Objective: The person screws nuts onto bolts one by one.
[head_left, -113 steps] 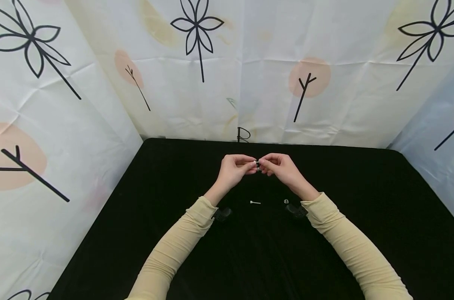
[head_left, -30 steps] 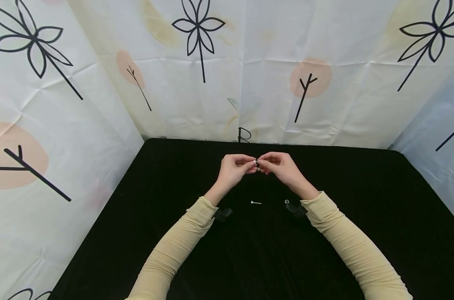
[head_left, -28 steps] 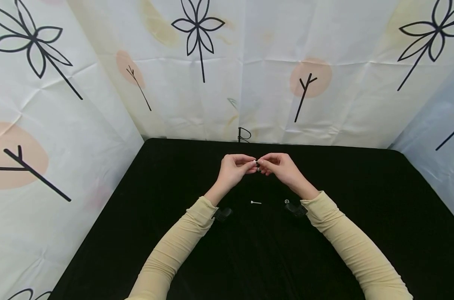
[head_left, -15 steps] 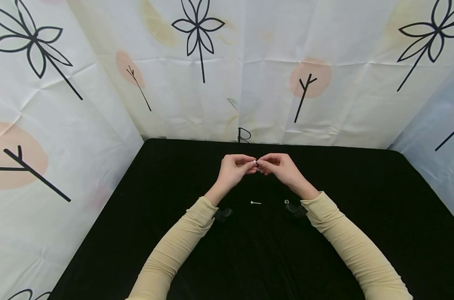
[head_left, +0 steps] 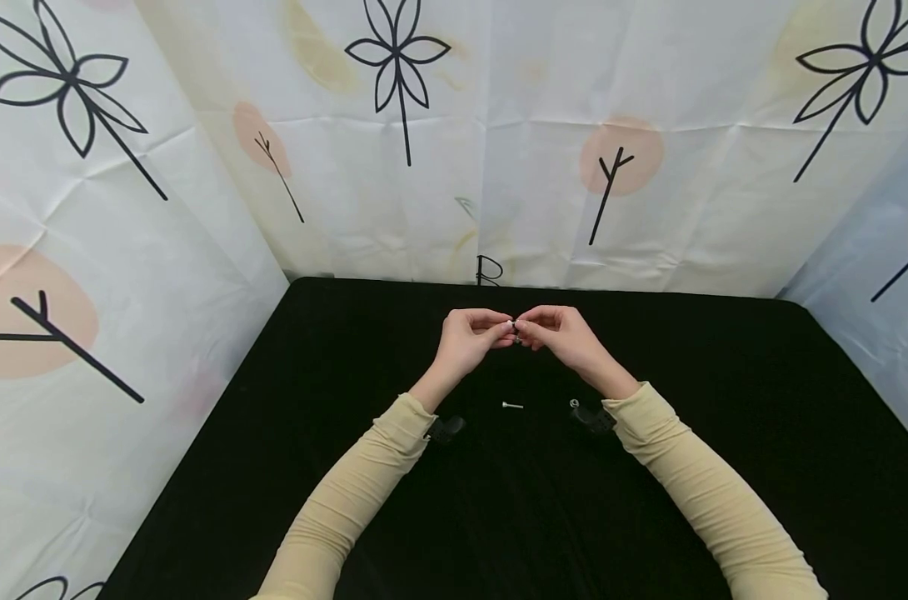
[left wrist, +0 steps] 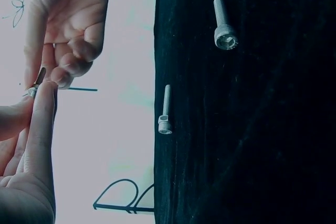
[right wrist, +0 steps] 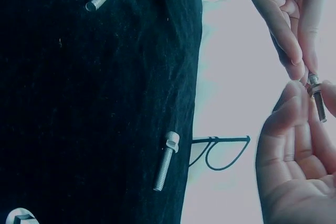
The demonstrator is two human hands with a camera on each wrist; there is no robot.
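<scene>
My left hand (head_left: pixel 465 342) pinches the head end of a small socket-head bolt (right wrist: pixel 320 106) between thumb and fingertips. From the other side, my right hand (head_left: pixel 562 337) pinches a nut (right wrist: pixel 315 88) on that bolt's shank with its thumb and fingers. The threaded end sticks out past the nut in the right wrist view. Both hands are raised near the table's far edge, fingertips almost touching. Below them on the cloth lies another bolt with a nut (left wrist: pixel 164 119) up by its head. A loose bolt (head_left: pixel 511 405) lies nearer me, with a loose nut (head_left: pixel 574 403) to its right.
A black cloth (head_left: pixel 394 500) covers the table. Patterned white curtains (head_left: pixel 529 192) stand behind it and at both sides. Dark wrist cameras (head_left: pixel 445 429) hang beneath both wrists, the right one close to the loose nut.
Compared with the oldest frame, my right fingertips sit slightly closer to my left ones, covering more of the bolt. Over the last second they shift only a little. The parts on the cloth stay put.
</scene>
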